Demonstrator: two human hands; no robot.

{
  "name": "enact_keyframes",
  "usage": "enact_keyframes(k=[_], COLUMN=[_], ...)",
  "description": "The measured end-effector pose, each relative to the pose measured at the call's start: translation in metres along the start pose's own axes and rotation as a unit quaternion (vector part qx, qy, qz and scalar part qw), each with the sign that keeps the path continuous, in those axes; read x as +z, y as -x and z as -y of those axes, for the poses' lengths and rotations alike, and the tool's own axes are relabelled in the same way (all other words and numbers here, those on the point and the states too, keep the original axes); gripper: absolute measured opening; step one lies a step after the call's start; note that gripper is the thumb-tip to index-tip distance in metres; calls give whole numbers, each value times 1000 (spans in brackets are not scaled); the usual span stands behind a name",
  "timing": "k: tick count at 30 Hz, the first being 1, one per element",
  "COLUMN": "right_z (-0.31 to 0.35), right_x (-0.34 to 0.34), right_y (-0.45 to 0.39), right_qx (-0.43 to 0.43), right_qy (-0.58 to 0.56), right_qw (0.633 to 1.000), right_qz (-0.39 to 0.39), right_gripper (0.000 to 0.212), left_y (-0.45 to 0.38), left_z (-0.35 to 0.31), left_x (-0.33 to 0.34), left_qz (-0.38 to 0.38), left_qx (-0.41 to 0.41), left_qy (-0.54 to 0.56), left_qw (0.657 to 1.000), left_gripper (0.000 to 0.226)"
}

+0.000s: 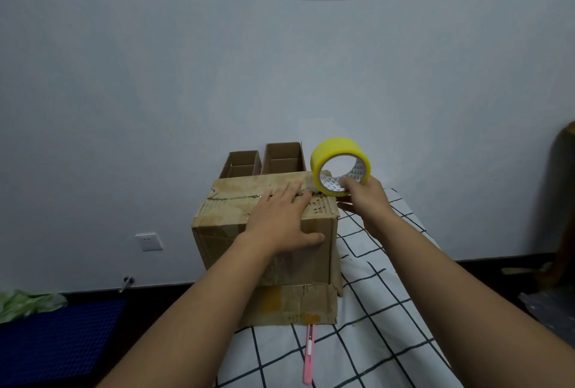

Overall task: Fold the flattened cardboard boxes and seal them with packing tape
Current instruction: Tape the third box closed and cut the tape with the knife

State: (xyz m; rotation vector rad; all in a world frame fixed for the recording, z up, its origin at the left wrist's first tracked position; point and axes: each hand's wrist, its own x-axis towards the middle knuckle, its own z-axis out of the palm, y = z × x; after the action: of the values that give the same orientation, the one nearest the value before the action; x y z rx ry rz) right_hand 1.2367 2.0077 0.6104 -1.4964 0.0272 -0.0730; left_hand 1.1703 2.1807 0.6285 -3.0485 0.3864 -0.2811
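Cardboard box (236,225): L hand (284,219) flat on top, fingers straight. Tape roll (340,166) (yellow): R hand (365,201) grips it, beside L fingertips.

No legible text. Tape roll (340,166) core liner bears a small repeating grey mark, too blurred to read.

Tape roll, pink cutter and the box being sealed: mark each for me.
tape roll (323,154): head view, on its yellow outer band.
pink cutter (309,353): head view, on the middle of its handle.
box (224,201): head view, on its bare top flap.
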Motion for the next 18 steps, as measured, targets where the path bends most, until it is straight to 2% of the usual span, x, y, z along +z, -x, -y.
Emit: enact_keyframes(k=[3,8,13,18], right_z=[0,0,3,-24], right_x=[-1,1,-13,-16], right_y=[1,1,-4,2], right_qx=[-6,-10,34,85], right_qy=[12,19,-112,-164], right_qw=[1000,1000,989,980], right_qz=[10,-2,-93,-77], right_gripper=[18,14,21,24], left_y=[-5,-10,-11,-12], left_z=[-3,-12,-6,-9], left_x=[-3,-4,0,-2], left_qz=[12,-17,17,26], left_qx=[9,9,1,9], left_qy=[16,-1,5,4], left_qw=[1000,1000,1000,1000], left_gripper=[99,103,107,105])
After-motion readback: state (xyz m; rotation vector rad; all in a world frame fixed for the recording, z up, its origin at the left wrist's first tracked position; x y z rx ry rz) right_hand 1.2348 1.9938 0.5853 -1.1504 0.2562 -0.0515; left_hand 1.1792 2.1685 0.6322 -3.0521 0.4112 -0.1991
